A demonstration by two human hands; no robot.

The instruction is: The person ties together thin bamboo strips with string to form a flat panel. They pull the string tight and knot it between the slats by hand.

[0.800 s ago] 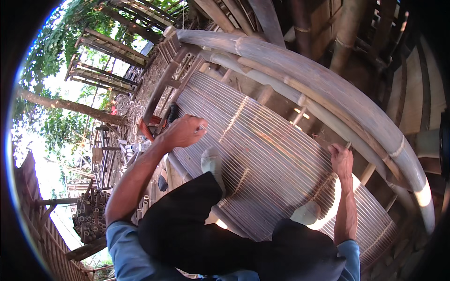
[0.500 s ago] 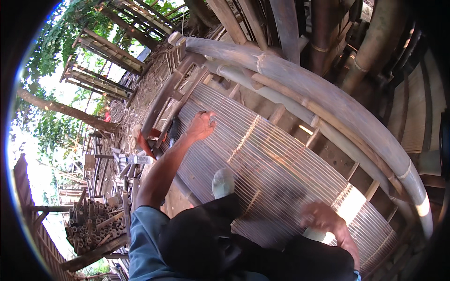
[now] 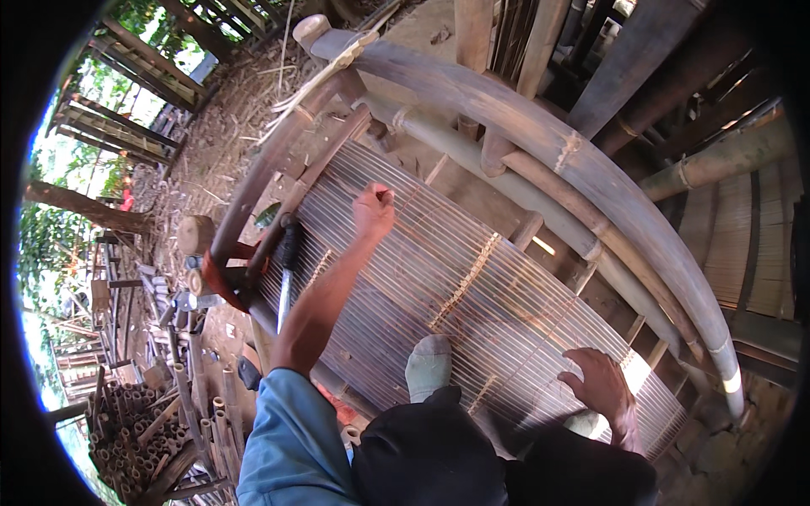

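Left hand (image 3: 374,211) fisted on the slat panel (image 3: 506,312), right hand (image 3: 603,390) spread flat; slats run lower-left to upper-right.

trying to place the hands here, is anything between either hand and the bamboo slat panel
Nothing visible. The left hand is fisted right on the slat panel near its upper edge, and the right hand lies spread flat on the slats at the lower right. A grey-socked foot also rests on the panel, between the two hands.

Tan striped slat panel (image 3: 472,278), blue sleeve (image 3: 291,438).
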